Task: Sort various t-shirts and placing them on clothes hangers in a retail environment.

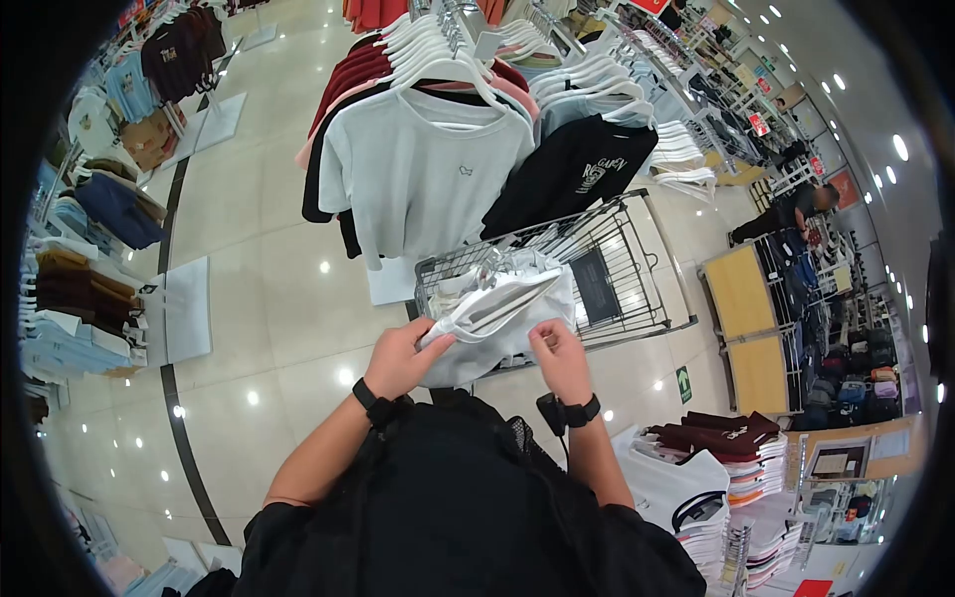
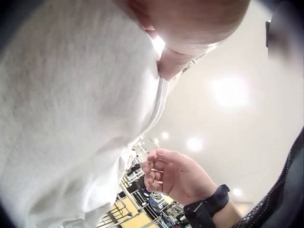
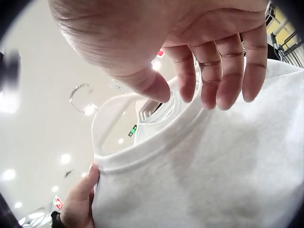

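A light grey-white shirt (image 1: pixel 468 356) on a white hanger (image 3: pixel 105 124) is held up over the cart. The left hand (image 1: pixel 398 360) pinches its neckline at one shoulder, thumb on the fabric; the right wrist view shows this left hand (image 3: pixel 80 202) at the collar's edge. The right hand (image 1: pixel 562 360) is beside the other end of the neckline, holding nothing, its fingers loosely bent; in the right wrist view the right hand (image 3: pixel 161 42) hangs its relaxed fingers just in front of the collar. From the left wrist view, the right hand (image 2: pixel 178 175) appears apart from the shirt (image 2: pixel 71 114).
A wire shopping cart (image 1: pixel 637 261) stands ahead with clothing in it. Behind it hang a pale shirt (image 1: pixel 423 164) and a black shirt (image 1: pixel 587 174) on a rack. More garments (image 1: pixel 731 438) hang at the lower right. A person (image 1: pixel 796 211) stands by shelves at the right.
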Motion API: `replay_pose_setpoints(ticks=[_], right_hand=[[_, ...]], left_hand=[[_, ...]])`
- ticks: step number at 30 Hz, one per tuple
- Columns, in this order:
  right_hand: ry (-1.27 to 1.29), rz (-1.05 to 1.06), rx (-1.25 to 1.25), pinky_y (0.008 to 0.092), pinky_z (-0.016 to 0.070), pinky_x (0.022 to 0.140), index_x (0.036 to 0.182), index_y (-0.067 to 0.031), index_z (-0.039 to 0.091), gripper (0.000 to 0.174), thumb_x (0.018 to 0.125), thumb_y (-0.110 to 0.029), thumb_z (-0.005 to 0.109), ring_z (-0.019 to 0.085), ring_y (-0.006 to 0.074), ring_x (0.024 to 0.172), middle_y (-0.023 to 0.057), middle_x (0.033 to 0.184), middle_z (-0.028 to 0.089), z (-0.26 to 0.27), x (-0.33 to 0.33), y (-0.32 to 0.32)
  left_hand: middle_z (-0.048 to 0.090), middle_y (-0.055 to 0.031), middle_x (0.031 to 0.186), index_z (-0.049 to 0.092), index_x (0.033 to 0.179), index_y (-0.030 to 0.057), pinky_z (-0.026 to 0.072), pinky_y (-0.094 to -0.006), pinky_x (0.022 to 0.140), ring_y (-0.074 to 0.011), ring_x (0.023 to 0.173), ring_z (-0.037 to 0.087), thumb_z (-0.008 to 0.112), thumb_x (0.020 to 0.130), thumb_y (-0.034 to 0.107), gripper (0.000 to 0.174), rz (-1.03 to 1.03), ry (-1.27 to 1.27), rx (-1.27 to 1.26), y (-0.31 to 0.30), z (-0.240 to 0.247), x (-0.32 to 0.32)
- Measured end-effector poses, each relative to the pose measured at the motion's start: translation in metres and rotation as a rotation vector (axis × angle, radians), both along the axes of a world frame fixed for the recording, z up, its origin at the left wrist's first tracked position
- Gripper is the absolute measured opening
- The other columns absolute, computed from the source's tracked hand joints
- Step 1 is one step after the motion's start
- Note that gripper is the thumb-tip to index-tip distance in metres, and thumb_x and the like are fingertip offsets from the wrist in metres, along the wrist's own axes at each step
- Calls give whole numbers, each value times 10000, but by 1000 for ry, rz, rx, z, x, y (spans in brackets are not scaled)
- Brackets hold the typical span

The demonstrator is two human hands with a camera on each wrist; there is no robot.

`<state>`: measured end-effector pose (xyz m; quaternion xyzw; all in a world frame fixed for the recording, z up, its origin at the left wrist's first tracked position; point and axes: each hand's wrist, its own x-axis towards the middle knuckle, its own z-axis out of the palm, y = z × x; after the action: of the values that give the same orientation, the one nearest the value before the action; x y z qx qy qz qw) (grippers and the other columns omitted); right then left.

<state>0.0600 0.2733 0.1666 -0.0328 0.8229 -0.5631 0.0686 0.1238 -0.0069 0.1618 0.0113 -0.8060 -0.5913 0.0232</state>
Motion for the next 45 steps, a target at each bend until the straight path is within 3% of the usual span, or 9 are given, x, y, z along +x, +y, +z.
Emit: replay_pose_setpoints(ticks=[9,11,15,19,22,25,34,39,45], right_hand=[[81,227,-149,316,517,791,1176,31,602,319,956,-182,689,651,192,858,96,938,691,-6,6,-32],[70,94,-158,296,509,787,1181,9,603,287,966,-166,677,622,148,866,67,952,670,-3,-14,-16],[18,56,-40,303,507,790,1136,22,659,245,961,-150,665,639,158,852,107,951,693,12,-52,44],[62,264,150,277,486,752,1100,-22,712,175,980,-111,621,577,109,785,75,890,659,13,-74,104],[79,265,90,285,471,708,1097,-29,716,175,983,-82,596,537,117,735,66,820,626,19,-88,128],[119,281,64,300,469,681,1081,-28,706,184,967,-37,563,557,167,695,72,786,627,20,-115,141],[239,496,308,388,521,681,1113,-69,676,201,921,-128,659,675,345,769,176,894,685,42,-198,164],[309,26,386,306,494,689,1064,-41,692,353,772,-180,832,598,215,741,79,841,629,43,-258,231],[291,-330,111,277,469,684,1194,-46,651,240,977,-146,654,554,109,762,10,857,617,17,-276,285]], left_hand=[[675,-201,938,603,1208,26,517,-391,741,-352,799,655,585,1002,196,268,-105,-34,173,86,-12,-34],[660,-175,1175,617,1200,41,495,-388,928,-295,1092,644,561,1011,142,222,-481,17,165,104,-8,-45],[624,-138,1298,603,1290,51,469,-415,1017,-337,1186,594,616,946,77,345,-676,458,-57,97,4,-82],[639,-135,1285,672,1195,70,458,-451,1001,-349,1182,589,672,889,127,311,171,491,-431,56,22,-127],[691,-114,1170,677,1159,69,477,-430,987,-356,1123,615,685,861,80,298,249,490,-615,41,19,-160],[709,-113,1043,682,1084,70,504,-434,872,-348,988,646,689,844,98,241,-288,208,-551,39,10,-176],[694,-92,904,674,976,79,523,-423,694,-325,820,667,681,799,94,178,-320,465,-556,125,42,-210],[678,-107,828,652,1014,112,512,-440,634,-339,761,665,653,912,184,124,-105,230,-591,118,68,-245],[706,-74,883,683,1008,137,524,-444,625,-328,743,677,627,935,238,137,-43,465,-539,163,100,-318]])
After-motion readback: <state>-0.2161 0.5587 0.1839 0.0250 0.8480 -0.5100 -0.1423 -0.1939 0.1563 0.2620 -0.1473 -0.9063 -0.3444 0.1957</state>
